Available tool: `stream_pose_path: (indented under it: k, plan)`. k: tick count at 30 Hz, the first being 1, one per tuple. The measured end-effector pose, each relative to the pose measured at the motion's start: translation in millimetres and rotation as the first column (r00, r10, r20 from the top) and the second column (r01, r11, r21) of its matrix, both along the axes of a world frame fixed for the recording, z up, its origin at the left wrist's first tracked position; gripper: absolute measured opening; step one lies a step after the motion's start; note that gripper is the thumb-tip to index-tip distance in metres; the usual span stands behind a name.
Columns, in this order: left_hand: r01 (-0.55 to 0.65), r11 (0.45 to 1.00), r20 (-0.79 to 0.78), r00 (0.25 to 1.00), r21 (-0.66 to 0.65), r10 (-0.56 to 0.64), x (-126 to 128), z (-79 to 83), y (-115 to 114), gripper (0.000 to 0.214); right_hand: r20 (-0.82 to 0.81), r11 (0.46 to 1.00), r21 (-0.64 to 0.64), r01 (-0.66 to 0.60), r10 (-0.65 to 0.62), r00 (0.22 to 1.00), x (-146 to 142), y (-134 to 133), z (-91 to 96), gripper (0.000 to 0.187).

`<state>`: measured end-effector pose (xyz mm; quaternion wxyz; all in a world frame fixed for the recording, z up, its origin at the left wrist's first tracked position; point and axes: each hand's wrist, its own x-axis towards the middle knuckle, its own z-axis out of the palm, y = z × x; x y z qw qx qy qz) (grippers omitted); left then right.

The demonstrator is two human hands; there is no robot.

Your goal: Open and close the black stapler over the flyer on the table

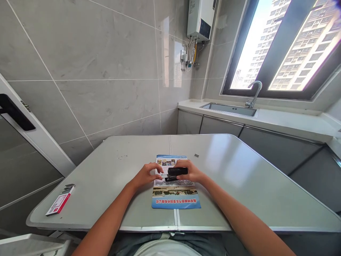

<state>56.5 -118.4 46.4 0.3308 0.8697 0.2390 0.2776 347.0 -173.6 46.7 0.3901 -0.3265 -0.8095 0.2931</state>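
A black stapler (178, 171) lies sideways over a printed leaflet (176, 202) on the table in front of me. My right hand (193, 171) is closed around the stapler's right end, fingers above and thumb below. A silvery metal part shows at its left end. Close to that end is my left hand (149, 175), its thumb and forefinger apart with a gap between them. Whether its fingertips touch the metal part I cannot tell. Beyond the leaflet, to the right, lies a small grey strip that looks like staples (196, 155).
The pale folding table (226, 199) has a seam down its middle. A red and white box (60, 201) with dark pieces at its far end lies near the left edge. A door (29, 131) stands at the left; a counter with a sink (229, 108) is at the right.
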Motion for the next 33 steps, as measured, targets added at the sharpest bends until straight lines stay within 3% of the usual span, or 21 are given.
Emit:
stream_pose_path:
  k: [3, 6, 11, 15, 17, 19, 21, 24, 27, 29, 33]
  plan:
    - [0.009, 0.999, -0.073, 0.997, -0.046, -0.013, 5.4, -3.0, -6.1, 0.019, 0.039, 0.997, 0.06, -0.053, 0.051, 0.998, -16.5, -4.4, -6.9, 0.04]
    - [0.082, 0.992, -0.14, 0.986, -0.093, -0.095, 6.2, -4.0, -10.0, 0.012, 0.061, 0.995, 0.059, -0.078, 0.074, 0.995, -30.3, -8.9, -14.1, 0.034]
    - [0.129, 0.985, -0.126, 0.982, -0.115, -0.144, 4.9, -2.7, -10.7, 0.01, 0.044, 0.995, 0.064, -0.076, 0.074, 0.996, -36.8, -13.0, -15.4, 0.031]
    - [-0.003, 0.999, -0.045, 0.999, -0.032, 0.001, 9.3, -3.6, -6.7, 0.023, 0.061, 0.996, 0.084, -0.006, 0.001, 0.998, -27.4, -8.7, -5.7, 0.03]
    - [-0.103, 0.994, 0.0, 0.995, 0.031, 0.103, 11.1, -5.3, -3.6, 0.018, 0.055, 0.981, 0.076, 0.176, -0.181, 0.982, -16.0, -3.2, 0.7, 0.031]
    - [-0.125, 0.987, -0.013, 0.992, 0.098, 0.127, 11.2, -8.3, -0.2, 0.017, 0.059, 0.908, 0.046, 0.417, -0.419, 0.906, 1.2, 3.5, 5.7, 0.031]
    - [-0.045, 0.983, -0.121, 0.99, 0.176, 0.067, 9.6, -13.1, 3.6, 0.026, 0.073, 0.799, 0.03, 0.6, -0.601, 0.796, 23.3, 9.7, 7.6, 0.028]
    - [0.097, 0.967, -0.321, 0.947, 0.235, -0.017, 6.4, -22.8, 9.6, 0.043, 0.124, 0.647, 0.015, 0.762, -0.758, 0.64, 59.6, 15.1, 4.9, 0.027]
    - [0.107, 0.966, -0.379, 0.925, 0.235, -0.01, 5.0, -31.1, 14.7, 0.049, 0.24, 0.547, 0.004, 0.837, -0.813, 0.531, 88.7, 16.3, 0.3, 0.025]
    - [0.097, 0.966, -0.366, 0.931, 0.238, -0.004, 4.9, -33.9, 16.6, 0.05, 0.319, 0.548, -0.009, 0.836, -0.791, 0.522, 100.0, 16.2, -1.5, 0.024]
    - [0.084, 0.966, -0.338, 0.941, 0.243, 0.003, 5.2, -33.7, 17.0, 0.049, 0.414, 0.653, -0.055, 0.755, -0.673, 0.613, 106.0, 15.2, -0.7, 0.027]
